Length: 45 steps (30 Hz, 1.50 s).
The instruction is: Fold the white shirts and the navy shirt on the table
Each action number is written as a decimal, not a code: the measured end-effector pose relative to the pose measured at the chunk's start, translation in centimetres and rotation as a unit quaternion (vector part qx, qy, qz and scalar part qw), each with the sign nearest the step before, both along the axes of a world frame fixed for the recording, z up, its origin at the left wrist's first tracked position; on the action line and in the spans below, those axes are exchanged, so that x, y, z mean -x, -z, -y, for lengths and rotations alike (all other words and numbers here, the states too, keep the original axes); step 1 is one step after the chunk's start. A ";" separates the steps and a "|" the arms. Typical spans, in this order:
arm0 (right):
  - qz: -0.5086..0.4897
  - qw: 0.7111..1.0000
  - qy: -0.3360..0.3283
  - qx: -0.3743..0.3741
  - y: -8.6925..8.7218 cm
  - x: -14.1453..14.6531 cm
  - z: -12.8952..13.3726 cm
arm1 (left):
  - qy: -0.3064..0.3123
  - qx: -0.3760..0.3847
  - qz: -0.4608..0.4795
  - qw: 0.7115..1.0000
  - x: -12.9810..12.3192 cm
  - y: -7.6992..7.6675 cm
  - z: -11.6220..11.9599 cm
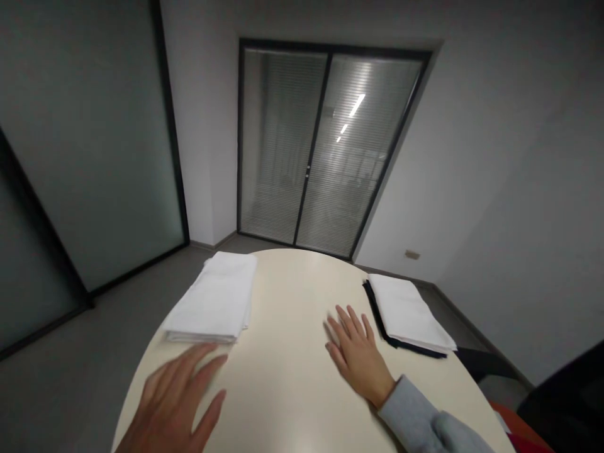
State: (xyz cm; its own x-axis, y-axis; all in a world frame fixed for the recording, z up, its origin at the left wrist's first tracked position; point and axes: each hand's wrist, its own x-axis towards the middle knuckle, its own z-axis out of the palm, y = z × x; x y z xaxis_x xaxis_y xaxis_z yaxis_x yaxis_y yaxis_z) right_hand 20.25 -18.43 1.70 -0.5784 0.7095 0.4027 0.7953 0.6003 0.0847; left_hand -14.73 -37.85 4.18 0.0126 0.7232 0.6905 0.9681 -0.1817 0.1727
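A stack of folded white cloth (214, 299) lies at the left side of the round, cream-coloured table (292, 377). Just in front of its near edge is my left hand (177, 402), palm down, fingers spread and thumb apart, holding nothing. I cannot tell whether its fingertips touch the cloth. My right hand (356, 355), in a grey sleeve, is stretched out flat over the tabletop with its fingers apart and nothing in it. To the right of that hand sits a folded white cloth (408, 311) on top of a folded black cloth (391, 341).
Beyond the table is a dark-framed glass panel with blinds (325, 151), set in a grey wall (472, 170). Frosted glass panels (94, 126) stand at the left. Dark chair-like shapes (570, 396) and something red-orange (514, 428) are at the lower right.
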 end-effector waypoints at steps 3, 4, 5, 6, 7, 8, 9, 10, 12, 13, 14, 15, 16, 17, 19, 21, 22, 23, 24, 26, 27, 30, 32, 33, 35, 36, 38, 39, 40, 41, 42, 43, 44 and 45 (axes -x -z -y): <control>-0.032 0.998 -0.027 0.051 0.0 1.3 1.6 | -0.040 0.049 -0.079 0.995 1.2 -2.4 -3.3; -0.045 0.996 -0.026 0.065 0.1 1.3 1.7 | -0.041 0.071 -0.093 0.992 1.4 -2.8 -4.4; -0.058 0.995 -0.024 0.078 0.2 1.3 1.8 | -0.043 0.096 -0.105 0.989 1.6 -3.0 -5.4; -0.068 0.993 -0.021 0.089 0.4 1.1 1.7 | -0.042 0.118 -0.113 0.986 1.9 -3.0 -6.2; -0.078 0.992 -0.020 0.096 0.5 0.9 1.6 | -0.040 0.136 -0.120 0.983 2.1 -2.8 -6.9; -0.086 0.991 -0.020 0.100 0.7 0.7 1.5 | -0.036 0.149 -0.125 0.980 2.5 -2.6 -7.4; -0.092 0.990 -0.021 0.101 0.9 0.5 1.5 | -0.029 0.156 -0.128 0.979 3.0 -2.4 -7.7; -0.096 0.990 -0.023 0.101 1.1 0.4 1.4 | -0.020 0.163 -0.131 0.978 3.5 -2.2 -7.9; -0.100 0.990 -0.029 0.100 1.3 0.2 1.3 | -0.006 0.183 -0.130 0.975 4.6 -2.2 -8.0; -0.100 0.989 -0.032 0.100 1.4 0.1 1.3 | -0.002 0.197 -0.126 0.972 5.1 -2.4 -8.1; -0.099 0.989 -0.035 0.101 1.5 0.1 1.2 | 0.002 0.212 -0.121 0.970 5.6 -2.6 -8.1; -0.098 0.989 -0.038 0.102 1.5 0.1 1.2 | 0.006 0.223 -0.114 0.968 6.1 -3.0 -8.2; -0.099 0.989 -0.040 0.103 1.6 0.0 1.1 | 0.007 0.228 -0.105 0.968 6.4 -3.4 -8.3; -0.100 0.989 -0.042 0.105 1.6 0.0 1.1 | 0.002 0.228 -0.091 0.969 6.6 -4.0 -8.5; -0.106 0.987 -0.045 0.110 1.6 -0.2 0.9 | -0.041 0.216 -0.054 0.974 7.0 -5.3 -9.0; -0.111 0.986 -0.048 0.117 1.7 -0.3 0.9 | -0.109 0.188 -0.008 0.976 7.1 -7.4 -9.6; -0.114 0.985 -0.049 0.122 1.7 -0.4 0.8 | -0.136 0.160 0.017 0.978 7.0 -8.6 -10.0; -0.118 0.983 -0.049 0.128 1.7 -0.4 0.8 | -0.149 0.123 0.043 0.980 7.0 -10.0 -10.3; -0.125 0.981 -0.048 0.137 1.7 -0.4 0.9 | -0.150 0.077 0.074 0.983 6.8 -11.4 -10.6; -0.154 0.973 -0.054 0.166 1.5 -0.3 0.9 | -0.120 -0.015 0.163 0.979 6.0 -14.2 -10.9; -0.183 0.963 -0.058 0.189 1.2 -0.2 0.9 | -0.089 -0.049 0.227 0.969 5.3 -15.5 -11.0; -0.362 0.873 -0.064 0.319 0.0 0.1 1.0 | 0.059 -0.053 0.472 0.878 2.0 -17.5 -11.0; -0.515 0.742 -0.072 0.424 -1.2 0.0 1.3 | 0.145 0.011 0.603 0.784 -1.0 -17.0 -10.9; -0.577 0.668 -0.082 0.463 -1.9 -0.1 1.6 | 0.169 0.051 0.648 0.741 -2.6 -16.3 -11.0; -0.655 0.556 -0.099 0.502 -2.9 -0.4 2.2 | 0.184 0.132 0.707 0.670 -5.5 -13.8 -11.4; -0.676 0.527 -0.097 0.506 -3.1 -0.6 2.6 | 0.183 0.171 0.726 0.641 -6.7 -12.2 -11.8; -0.693 0.512 -0.062 0.504 -3.1 -1.1 3.0 | 0.176 0.240 0.741 0.602 -8.4 -8.8 -12.9; -0.693 0.517 -0.035 0.502 -2.9 -1.3 3.1 | 0.171 0.260 0.737 0.600 -8.9 -7.1 -13.5; -0.690 0.524 -0.009 0.499 -2.5 -1.5 3.0 | 0.162 0.269 0.722 0.616 -9.2 -5.6 -14.2; -0.687 0.533 0.013 0.493 -2.1 -1.7 2.8 | 0.150 0.261 0.695 0.653 -9.2 -4.2 -14.8; -0.684 0.543 0.029 0.486 -1.7 -1.9 2.6 | 0.138 0.241 0.652 0.705 -9.1 -3.1 -15.3; -0.681 0.554 0.041 0.478 -1.3 -2.0 2.3 | 0.130 0.209 0.593 0.767 -8.9 -2.2 -15.6; -0.677 0.563 0.053 0.470 -1.0 -2.2 2.1 | 0.125 0.169 0.518 0.829 -8.6 -1.6 -15.7; -0.674 0.570 0.066 0.465 -0.8 -2.3 1.8 | 0.127 0.131 0.434 0.882 -8.4 -1.3 -15.5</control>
State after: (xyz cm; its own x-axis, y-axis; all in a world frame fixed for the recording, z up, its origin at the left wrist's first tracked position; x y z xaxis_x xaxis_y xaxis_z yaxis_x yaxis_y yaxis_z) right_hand 22.51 -20.23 2.48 -0.1038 0.9804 -0.1673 -0.1956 -0.1851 -0.9631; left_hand -6.36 -22.35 5.48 -0.2539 0.9098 0.3283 0.3837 -0.2168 0.8977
